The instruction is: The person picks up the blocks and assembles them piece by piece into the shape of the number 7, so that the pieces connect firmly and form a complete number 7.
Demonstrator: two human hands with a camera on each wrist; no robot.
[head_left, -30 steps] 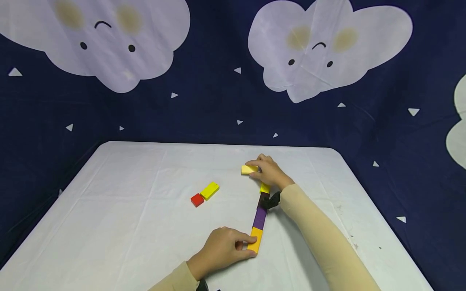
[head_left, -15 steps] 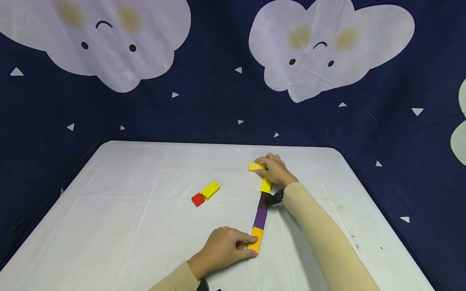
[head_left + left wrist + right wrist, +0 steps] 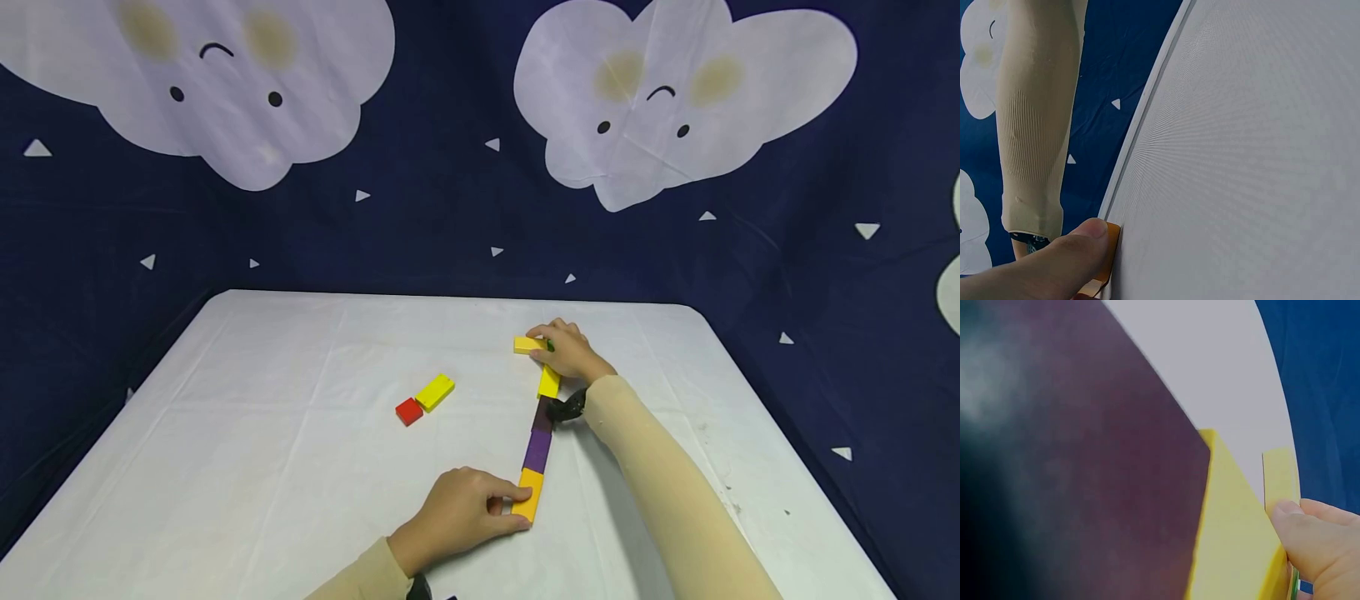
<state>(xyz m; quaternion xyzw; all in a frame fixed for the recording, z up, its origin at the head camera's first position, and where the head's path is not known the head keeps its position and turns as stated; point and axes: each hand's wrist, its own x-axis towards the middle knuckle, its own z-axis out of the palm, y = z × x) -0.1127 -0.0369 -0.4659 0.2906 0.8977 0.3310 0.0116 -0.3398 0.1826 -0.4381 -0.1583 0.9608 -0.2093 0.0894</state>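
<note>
A row of rectangular blocks runs away from me on the white table. My left hand (image 3: 468, 508) pinches the orange block (image 3: 531, 485) at its near end; the left wrist view shows the thumb against that orange block (image 3: 1112, 253). Beyond it come a purple block (image 3: 536, 452), a dark brown block (image 3: 543, 414) and a yellow block (image 3: 550, 382). At the far end my right hand (image 3: 570, 352) grips another yellow block (image 3: 528, 345) lying crosswise. A bit of green (image 3: 551, 345) shows under the fingers, mostly hidden. In the right wrist view the thumb presses the crosswise yellow block (image 3: 1279, 475).
Left of the row, a red block (image 3: 408, 412) and a yellow block (image 3: 435, 392) lie end to end, roughly touching. The white table (image 3: 262, 433) has a rounded far edge, with a dark blue cloud-patterned cloth (image 3: 435, 167) behind it.
My right hand has slid the crosswise yellow block right to the far end of the row, then nearly stopped. The left hand stays on the orange block.
</note>
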